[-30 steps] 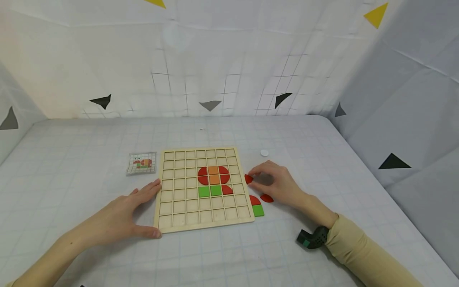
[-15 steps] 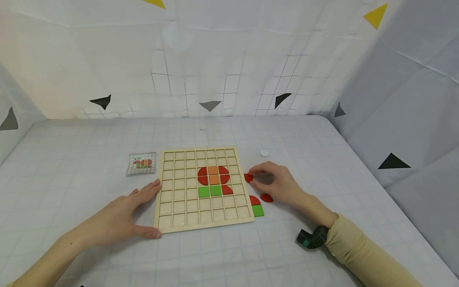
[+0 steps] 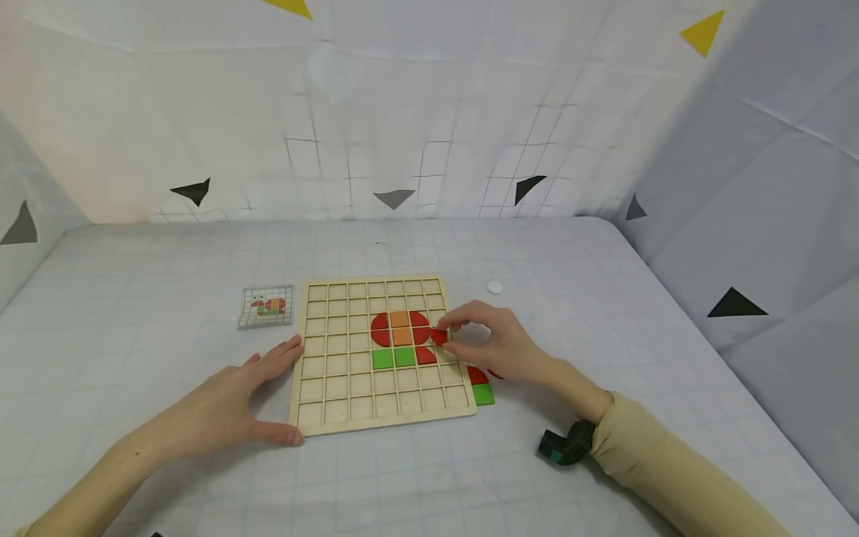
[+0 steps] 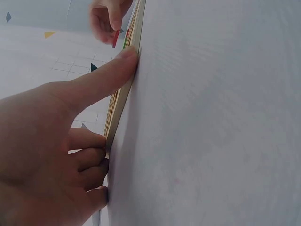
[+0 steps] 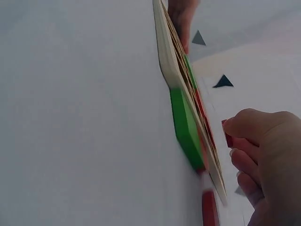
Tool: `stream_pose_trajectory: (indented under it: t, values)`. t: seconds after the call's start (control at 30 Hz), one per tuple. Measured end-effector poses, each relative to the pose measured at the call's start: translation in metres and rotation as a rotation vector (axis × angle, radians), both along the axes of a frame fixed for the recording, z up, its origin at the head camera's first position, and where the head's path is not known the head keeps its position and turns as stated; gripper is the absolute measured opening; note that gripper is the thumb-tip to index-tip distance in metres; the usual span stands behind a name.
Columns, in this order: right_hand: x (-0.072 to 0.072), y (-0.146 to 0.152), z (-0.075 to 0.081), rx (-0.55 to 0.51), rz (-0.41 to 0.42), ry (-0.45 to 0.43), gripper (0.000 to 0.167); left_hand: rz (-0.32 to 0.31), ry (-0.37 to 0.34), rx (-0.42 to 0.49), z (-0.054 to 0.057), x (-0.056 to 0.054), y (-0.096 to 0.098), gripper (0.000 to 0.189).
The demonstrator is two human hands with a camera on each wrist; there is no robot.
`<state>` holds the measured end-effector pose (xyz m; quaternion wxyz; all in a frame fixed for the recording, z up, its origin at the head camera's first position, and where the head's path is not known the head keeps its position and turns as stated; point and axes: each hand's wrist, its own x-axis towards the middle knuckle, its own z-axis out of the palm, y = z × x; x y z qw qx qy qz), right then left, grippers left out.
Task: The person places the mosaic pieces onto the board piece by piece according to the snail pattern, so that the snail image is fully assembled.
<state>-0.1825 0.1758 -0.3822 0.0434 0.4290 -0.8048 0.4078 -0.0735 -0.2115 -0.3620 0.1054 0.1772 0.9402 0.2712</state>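
Observation:
A wooden grid board (image 3: 335,388) lies flat in front of me. My left hand (image 3: 211,410) touches its left edge with the thumb at the near corner and fingertips farther up. My right hand (image 3: 499,343) pinches a red quarter-circle tile (image 3: 439,337) between thumb and fingers, over the board's right part. In the right wrist view that red tile (image 5: 227,133) is held above the board's surface. Set in the grid are two orange squares (image 3: 399,319) flanked by red quarter-circles (image 3: 379,338). Below them sit two green squares (image 3: 382,359) and another red quarter-circle (image 3: 426,356).
A small pattern card (image 3: 266,306) lies left of the board. At its right edge are a loose red tile (image 3: 478,375) and a green tile (image 3: 482,394); one more red tile (image 3: 496,375) is partly hidden by the right hand. Farther back lies a white disc (image 3: 494,287).
My right hand has moved left from beside the board to over its right part, carrying the pinched red tile. The left hand stays at the board's edge.

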Motion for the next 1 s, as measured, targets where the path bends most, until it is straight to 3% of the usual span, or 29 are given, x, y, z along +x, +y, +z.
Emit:
stream_pose_trajectory:
  t: [0.2, 0.53, 1.0]
  values:
    - [0.005, -0.033, 0.001, 0.009, 0.073, 0.002, 0.028, -0.003, 0.011, -0.001, 0.000, 0.000, 0.000, 0.117]
    - [0.015, -0.072, 0.002, 0.125, 0.100, 0.000, 0.025, -0.006, 0.010, 0.008, -0.001, 0.000, -0.001, 0.115]
    - [0.025, -0.098, 0.001, 0.136, 0.079, 0.138, 0.023, -0.009, 0.013, 0.011, -0.002, 0.000, -0.001, 0.115]
